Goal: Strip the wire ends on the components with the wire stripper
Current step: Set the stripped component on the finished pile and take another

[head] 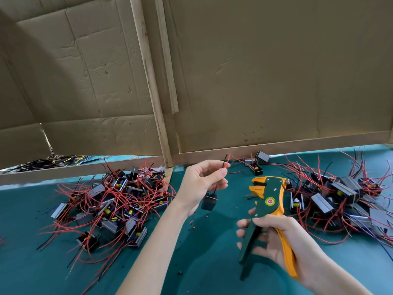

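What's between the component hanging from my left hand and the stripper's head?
In the head view, only teal mat, with one tiny red scrap on it, shows between the component and the wire stripper.

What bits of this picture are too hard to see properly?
All in the head view:
- Wire ends pinched by the left hand: too small to tell if bare.
- Wire stripper handles: partly covered by the right hand.
- Right pile of parts: cut off by the picture edge.
- Dark wires at back left: mostly hidden behind cardboard.
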Motion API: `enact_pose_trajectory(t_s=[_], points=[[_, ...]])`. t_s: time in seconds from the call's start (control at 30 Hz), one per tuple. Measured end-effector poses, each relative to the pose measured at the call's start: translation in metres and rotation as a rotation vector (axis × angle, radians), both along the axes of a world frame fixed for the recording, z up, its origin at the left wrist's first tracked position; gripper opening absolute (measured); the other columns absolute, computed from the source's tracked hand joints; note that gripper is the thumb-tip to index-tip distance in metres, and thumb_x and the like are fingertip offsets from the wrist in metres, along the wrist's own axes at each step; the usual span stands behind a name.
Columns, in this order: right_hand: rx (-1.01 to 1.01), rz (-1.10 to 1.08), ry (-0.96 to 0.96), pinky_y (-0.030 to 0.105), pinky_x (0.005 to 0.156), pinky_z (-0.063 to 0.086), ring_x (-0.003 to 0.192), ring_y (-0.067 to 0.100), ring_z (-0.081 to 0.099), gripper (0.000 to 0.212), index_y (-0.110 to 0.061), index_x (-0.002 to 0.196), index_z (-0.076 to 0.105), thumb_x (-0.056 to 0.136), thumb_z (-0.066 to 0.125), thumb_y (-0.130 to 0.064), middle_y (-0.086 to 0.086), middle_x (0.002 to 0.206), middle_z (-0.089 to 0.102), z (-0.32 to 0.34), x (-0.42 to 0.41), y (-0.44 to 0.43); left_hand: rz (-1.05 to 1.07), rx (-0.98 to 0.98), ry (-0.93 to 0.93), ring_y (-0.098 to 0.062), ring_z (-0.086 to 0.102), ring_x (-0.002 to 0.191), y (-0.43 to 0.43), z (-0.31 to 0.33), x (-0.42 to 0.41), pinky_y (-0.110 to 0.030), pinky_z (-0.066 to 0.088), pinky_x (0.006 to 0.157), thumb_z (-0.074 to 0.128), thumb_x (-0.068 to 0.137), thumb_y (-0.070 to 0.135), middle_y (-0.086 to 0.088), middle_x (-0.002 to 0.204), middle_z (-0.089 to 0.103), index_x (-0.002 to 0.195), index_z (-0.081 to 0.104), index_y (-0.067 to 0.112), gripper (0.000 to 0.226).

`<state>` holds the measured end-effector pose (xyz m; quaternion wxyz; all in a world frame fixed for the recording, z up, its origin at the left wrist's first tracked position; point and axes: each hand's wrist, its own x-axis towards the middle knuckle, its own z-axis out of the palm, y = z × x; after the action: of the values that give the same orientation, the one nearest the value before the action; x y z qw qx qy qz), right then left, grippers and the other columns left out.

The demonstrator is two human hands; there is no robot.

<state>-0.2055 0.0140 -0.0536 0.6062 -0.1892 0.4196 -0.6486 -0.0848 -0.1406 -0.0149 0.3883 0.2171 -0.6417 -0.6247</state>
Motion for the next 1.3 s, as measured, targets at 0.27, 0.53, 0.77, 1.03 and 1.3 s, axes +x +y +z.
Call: enact_pose_trajectory(t_s=[0.27, 0.53, 0.77, 1.03, 1.3], points=[[-0.147, 0.102, 0.053, 0.051, 0.063, 0.056, 0.072, 0.042, 0.066, 0.043, -0.001, 0.104, 0.057, 0.063, 0.066, 0.009, 0.033, 0.087, 0.065, 0.007, -0.002, 0.003, -0.037, -0.113, -0.065, -0.009, 0.050, 0.059, 0.006, 0.021, 0.015, -0.021, 0.044, 0.058, 0.063, 0.087, -0.002, 0.005, 0.066, 0.057, 0.083, 0.060, 0.010, 0.013], [-0.279, 0.266, 0.102, 0.054, 0.066, 0.054, 0.073, 0.045, 0.063, 0.046, -0.001, 0.102, 0.060, 0.059, 0.075, -0.006, 0.034, 0.086, 0.060, 0.019, -0.001, 0.011, -0.083, -0.289, -0.170, 0.002, 0.049, 0.066, 0.021, 0.051, 0.036, -0.011, 0.039, 0.058, 0.066, 0.088, 0.009, 0.013, 0.074, 0.061, 0.085, 0.068, 0.019, 0.011], [-0.335, 0.331, 0.130, 0.055, 0.068, 0.053, 0.071, 0.045, 0.063, 0.051, 0.004, 0.108, 0.050, 0.063, 0.071, -0.006, 0.034, 0.083, 0.060, 0.022, 0.002, 0.013, -0.119, -0.351, -0.205, 0.005, 0.051, 0.050, 0.030, 0.059, 0.038, -0.004, 0.036, 0.051, 0.068, 0.084, 0.003, 0.016, 0.061, 0.062, 0.082, 0.070, 0.009, 0.007], [-0.380, 0.380, 0.186, 0.055, 0.073, 0.052, 0.076, 0.043, 0.064, 0.047, 0.001, 0.110, 0.051, 0.071, 0.077, -0.006, 0.032, 0.087, 0.062, 0.020, 0.000, 0.015, -0.140, -0.346, -0.301, 0.003, 0.054, 0.061, 0.033, 0.062, 0.040, -0.008, 0.041, 0.059, 0.070, 0.084, 0.009, 0.012, 0.066, 0.065, 0.081, 0.072, 0.014, 0.006], [-0.358, 0.373, 0.247, 0.052, 0.070, 0.053, 0.074, 0.041, 0.064, 0.041, 0.003, 0.109, 0.053, 0.073, 0.071, -0.004, 0.031, 0.085, 0.063, 0.020, 0.001, 0.015, -0.191, -0.349, -0.361, 0.005, 0.057, 0.063, 0.034, 0.064, 0.042, -0.006, 0.042, 0.062, 0.070, 0.084, 0.008, 0.015, 0.066, 0.065, 0.079, 0.071, 0.015, 0.009]])
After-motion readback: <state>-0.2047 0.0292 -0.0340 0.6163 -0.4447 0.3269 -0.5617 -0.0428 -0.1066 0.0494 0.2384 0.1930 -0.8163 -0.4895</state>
